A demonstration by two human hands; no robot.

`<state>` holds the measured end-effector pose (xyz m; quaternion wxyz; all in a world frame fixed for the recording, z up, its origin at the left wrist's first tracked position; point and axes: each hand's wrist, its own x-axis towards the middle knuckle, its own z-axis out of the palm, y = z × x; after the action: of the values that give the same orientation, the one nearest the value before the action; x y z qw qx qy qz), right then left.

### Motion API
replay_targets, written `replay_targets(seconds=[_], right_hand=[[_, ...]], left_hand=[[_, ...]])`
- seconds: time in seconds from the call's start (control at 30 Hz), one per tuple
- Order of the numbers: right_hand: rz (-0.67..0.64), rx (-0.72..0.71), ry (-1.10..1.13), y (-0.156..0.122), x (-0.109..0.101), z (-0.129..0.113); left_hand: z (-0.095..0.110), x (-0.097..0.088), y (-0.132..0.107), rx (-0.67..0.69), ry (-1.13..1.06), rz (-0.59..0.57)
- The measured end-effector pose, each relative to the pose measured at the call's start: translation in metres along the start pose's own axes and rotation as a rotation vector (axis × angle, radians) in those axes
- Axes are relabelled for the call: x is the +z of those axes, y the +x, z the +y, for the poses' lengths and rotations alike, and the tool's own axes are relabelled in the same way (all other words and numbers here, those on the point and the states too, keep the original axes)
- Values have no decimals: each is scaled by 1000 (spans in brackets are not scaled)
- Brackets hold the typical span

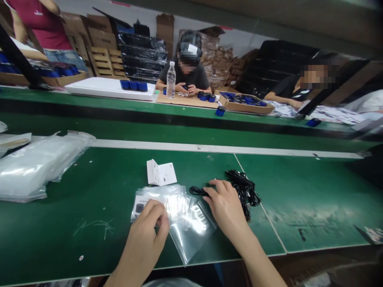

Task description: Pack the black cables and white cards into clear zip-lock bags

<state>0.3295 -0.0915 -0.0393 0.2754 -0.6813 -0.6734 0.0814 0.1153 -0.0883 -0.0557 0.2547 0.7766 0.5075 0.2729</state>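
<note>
Green workbench [299,199], stack of clear poly bags [32,167] off to the left. Clear zip bag [188,227] lies mid-bench, left hand [146,235] pinched closed on its edge. Right hand [226,207] half open, fingers resting on black cable bundle [243,191], not gripping. White folded card [160,173] just above the bag.

Workbench, green-topped [311,199]; stack of clear poly bags [36,167], on it; seated co-worker, dark T-shirt [199,77]; plastic water bottle [170,79]; blue cylindrical items [134,85], on white board [101,88]; cardboard tray [245,107], holding more; second co-worker [287,89], far right; standing person, maroon shirt [44,28]; wooden pallet [106,61]; black shrink-wrapped stacks [142,54].
</note>
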Motion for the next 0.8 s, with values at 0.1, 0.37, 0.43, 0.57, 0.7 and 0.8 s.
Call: replay_targets(seconds=[0.1,0.37,0.43,0.57,0.7,0.8], right_hand=[[-24,17,53,-4,4,-1],[-623,314,948,-32,31,-46],[-604,332,878,-32,34,-45],[-450,164,582,-30,27,-47],[-271,-57,260,-34,27,-57],[-246,-126,169,-36,33,-61]], left_hand=[[-1,3,4,-46,11,-11],[-7,3,6,-17,4,-12],[-7,2,3,-46,-12,-4],[-6,1,-2,-139,-56,22],[-7,1,-4,-113,-30,88],[-8,0,-5,-63,24,129]])
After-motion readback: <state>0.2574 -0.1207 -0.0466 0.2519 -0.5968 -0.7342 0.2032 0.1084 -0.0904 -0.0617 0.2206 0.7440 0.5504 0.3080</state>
